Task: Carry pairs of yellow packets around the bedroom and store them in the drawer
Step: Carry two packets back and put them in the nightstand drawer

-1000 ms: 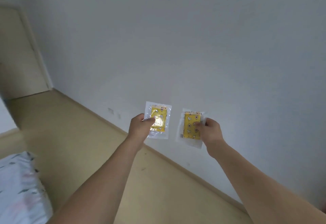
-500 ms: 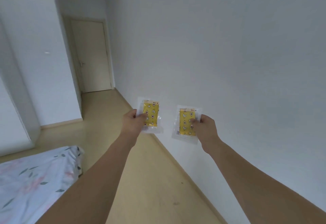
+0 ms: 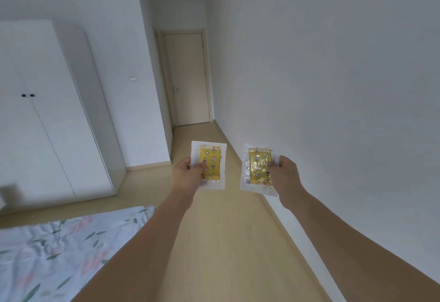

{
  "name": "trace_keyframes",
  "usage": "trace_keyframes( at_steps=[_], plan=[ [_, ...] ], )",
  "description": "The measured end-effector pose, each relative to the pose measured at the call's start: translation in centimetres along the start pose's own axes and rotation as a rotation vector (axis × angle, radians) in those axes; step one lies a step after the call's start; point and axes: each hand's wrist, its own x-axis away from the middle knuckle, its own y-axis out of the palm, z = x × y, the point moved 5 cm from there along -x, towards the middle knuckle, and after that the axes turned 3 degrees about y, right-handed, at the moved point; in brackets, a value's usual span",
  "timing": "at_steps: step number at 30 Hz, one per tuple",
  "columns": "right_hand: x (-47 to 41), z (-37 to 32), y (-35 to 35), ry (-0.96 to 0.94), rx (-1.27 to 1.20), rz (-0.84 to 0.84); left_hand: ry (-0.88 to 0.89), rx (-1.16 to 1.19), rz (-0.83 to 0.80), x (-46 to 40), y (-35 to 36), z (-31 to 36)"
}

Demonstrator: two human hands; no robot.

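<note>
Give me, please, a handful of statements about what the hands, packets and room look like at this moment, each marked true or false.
1. Each hand holds one yellow packet: the left hand grips the left packet, the right hand grips the right packet. True.
2. The two packets overlap each other. False: bare floor shows between them.
3. The door at the end of the passage stands wide open. False: it is closed.
4. A white wardrobe stands to the left. True.
5. A drawer is open below the hands. False: no drawer is in view; the floral bedding and the wooden floor lie below.
</note>
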Motion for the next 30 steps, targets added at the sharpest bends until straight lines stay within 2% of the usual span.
trace_keyframes(
  at_steps=[8,11,22,30],
  plan=[
    [-21.3,-3.6,10.3,-0.017,-0.023,-0.134,0.01,0.01,0.135,-20.3,4.0,-0.6],
    [-26.1,-5.0,14.5,-0.037,-0.031,-0.182,0.021,0.016,0.173,-25.5,3.3,-0.3],
    [-44.5,-3.9,41.4,-0.054,0.004,-0.394,-0.018,-0.001,0.436,-49.9,-9.5,-7.3],
    [-59.5,-7.9,60.4,-0.094,0.063,-0.442,-0.025,0.0,0.534,-71.7,-18.5,-8.3]
  ],
)
